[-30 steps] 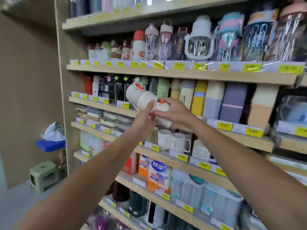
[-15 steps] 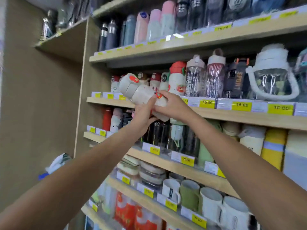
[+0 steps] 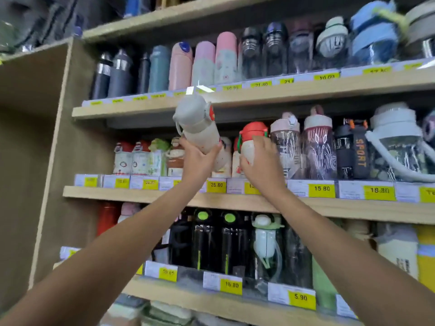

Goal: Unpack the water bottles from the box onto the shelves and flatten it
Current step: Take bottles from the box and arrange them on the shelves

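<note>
Cream bottle (image 3: 200, 128), tilted and not yet shelved, is held in the curled fingers of the left hand (image 3: 197, 161) just above the 25.80 price tag (image 3: 216, 185), while the right hand (image 3: 261, 163) grips a red-capped bottle (image 3: 253, 140) right of that tag; the box is unseen, so flattening probably remains.

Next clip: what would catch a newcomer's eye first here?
The left hand holds a cream bottle tilted, high at centre frame. Beside it, the right hand grips a red-lidded bottle on the middle shelf, whose edge carries yellow price tags.
</note>
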A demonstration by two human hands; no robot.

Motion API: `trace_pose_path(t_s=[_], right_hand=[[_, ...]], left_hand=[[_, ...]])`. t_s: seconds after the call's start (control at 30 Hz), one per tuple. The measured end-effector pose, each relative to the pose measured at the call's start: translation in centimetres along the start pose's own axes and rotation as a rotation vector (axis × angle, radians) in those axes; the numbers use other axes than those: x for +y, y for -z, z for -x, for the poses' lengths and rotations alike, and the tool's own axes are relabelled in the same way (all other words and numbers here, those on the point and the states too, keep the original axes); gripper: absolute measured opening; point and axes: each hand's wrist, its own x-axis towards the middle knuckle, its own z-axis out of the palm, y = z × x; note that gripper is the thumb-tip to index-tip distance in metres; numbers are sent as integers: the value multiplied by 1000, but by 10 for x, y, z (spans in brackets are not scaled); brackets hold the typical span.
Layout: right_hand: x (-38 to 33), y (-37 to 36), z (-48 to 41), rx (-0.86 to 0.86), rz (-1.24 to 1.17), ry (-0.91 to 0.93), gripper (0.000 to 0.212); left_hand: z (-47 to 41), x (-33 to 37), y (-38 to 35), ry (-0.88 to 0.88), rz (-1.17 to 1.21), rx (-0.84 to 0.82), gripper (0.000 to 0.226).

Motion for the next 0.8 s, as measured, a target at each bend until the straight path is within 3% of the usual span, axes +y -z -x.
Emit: trace_pose_path(t_s=[0.17, 0.3, 0.4, 0.63, 0.8], right_hand=[[-2, -22, 5, 61, 213, -58, 60], [-5, -32, 8, 93, 322, -105, 65], [-5, -35, 9, 64, 403, -96, 66], [-3, -38, 8, 60, 404, -112, 62], [-2, -39, 8, 70, 411, -119, 62]], left_hand=[[-25, -39, -4, -11, -73, -144, 65], [-29, -54, -15, 17, -192, -240, 84], [-31, -57, -19, 51, -309, -290, 76], [-40, -56, -23, 124, -361, -524, 86], [-43, -58, -23, 168, -429, -553, 89]])
